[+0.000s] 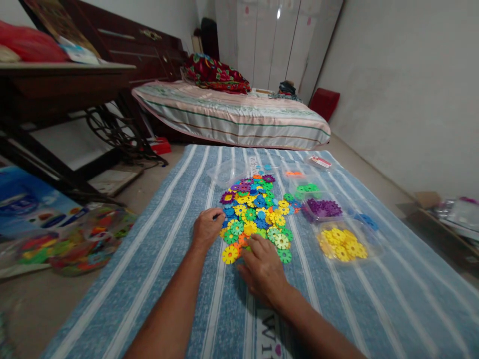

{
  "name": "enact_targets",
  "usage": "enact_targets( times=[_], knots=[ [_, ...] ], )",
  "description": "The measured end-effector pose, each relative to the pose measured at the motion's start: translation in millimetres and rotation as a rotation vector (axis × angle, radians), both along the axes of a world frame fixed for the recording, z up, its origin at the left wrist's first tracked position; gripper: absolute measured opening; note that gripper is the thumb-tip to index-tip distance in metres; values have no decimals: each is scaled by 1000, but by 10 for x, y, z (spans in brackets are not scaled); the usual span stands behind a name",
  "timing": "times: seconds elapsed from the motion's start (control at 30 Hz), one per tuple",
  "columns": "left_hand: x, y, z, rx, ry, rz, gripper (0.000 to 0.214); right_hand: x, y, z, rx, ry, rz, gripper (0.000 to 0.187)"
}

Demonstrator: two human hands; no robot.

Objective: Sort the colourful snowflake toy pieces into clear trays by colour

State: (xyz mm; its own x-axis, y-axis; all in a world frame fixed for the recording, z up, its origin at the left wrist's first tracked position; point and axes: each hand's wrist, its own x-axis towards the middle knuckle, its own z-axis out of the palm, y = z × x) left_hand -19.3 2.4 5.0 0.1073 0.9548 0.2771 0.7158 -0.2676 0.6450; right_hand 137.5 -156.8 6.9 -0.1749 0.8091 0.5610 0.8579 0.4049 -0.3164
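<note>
A heap of mixed coloured plastic flower-shaped discs [258, 212] lies on a blue striped mat [355, 304]. My left hand [207, 228] rests at the heap's left edge, fingers curled in on a piece I cannot make out. My right hand [263, 267] lies at the heap's near edge, fingers bent down onto the discs, close to a yellow disc [229, 255]. To the right stand clear containers sorted by colour: yellow discs [342, 244], purple discs [324, 208], green discs [307, 190] and orange discs [295, 174].
An empty clear container [224, 172] sits behind the heap. A low mattress [232, 114] with a red bundle lies beyond the mat. A dark table with a treadle frame [67, 104] stands at left, bags of toys [71, 239] on the floor beneath. White wall at right.
</note>
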Motion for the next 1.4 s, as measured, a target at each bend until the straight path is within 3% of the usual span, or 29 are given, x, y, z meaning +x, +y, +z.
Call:
enact_targets(
  times=[0.1, 0.23, 0.43, 0.57, 0.7, 0.87, 1.0, 1.07, 1.17, 1.3, 1.4],
  knots=[
    [-13, 16, 3, 5, -5, -13, 25, -163, 147, 37, -87, -129, 15, 33],
    [-37, 49, -13, 18, -10, -12, 26, -252, 277, -27, -134, -202, 58, 26],
    [-34, 66, -13, 16, -12, -2, 26, -248, 302, -159, 106, -173, 78, 15],
    [-25, 58, -8, 0, -3, -3, 27, -129, 287, -58, 228, -93, 77, 16],
    [-16, 33, -10, -8, -1, -3, 27, 240, 183, 173, 303, 9, -13, 17],
    [-4, 12, -12, -2, -1, -5, 24, 1070, -91, 436, 342, -69, -285, 13],
    [1, 10, -15, -4, -1, -2, 24, 1635, -346, 519, 399, -222, -558, 8],
    [4, 11, -15, -3, 5, -5, 24, 1722, -440, 493, 409, -245, -580, 7],
    [8, 11, -11, -6, 18, -11, 24, 1571, -503, 380, 378, -189, -445, 7],
    [6, -7, 5, -6, 18, -11, 24, 1134, -474, 191, 250, -70, -230, 10],
    [-5, -30, 17, -6, 7, -16, 24, 902, -430, 66, 138, -9, -153, 16]
  ],
)
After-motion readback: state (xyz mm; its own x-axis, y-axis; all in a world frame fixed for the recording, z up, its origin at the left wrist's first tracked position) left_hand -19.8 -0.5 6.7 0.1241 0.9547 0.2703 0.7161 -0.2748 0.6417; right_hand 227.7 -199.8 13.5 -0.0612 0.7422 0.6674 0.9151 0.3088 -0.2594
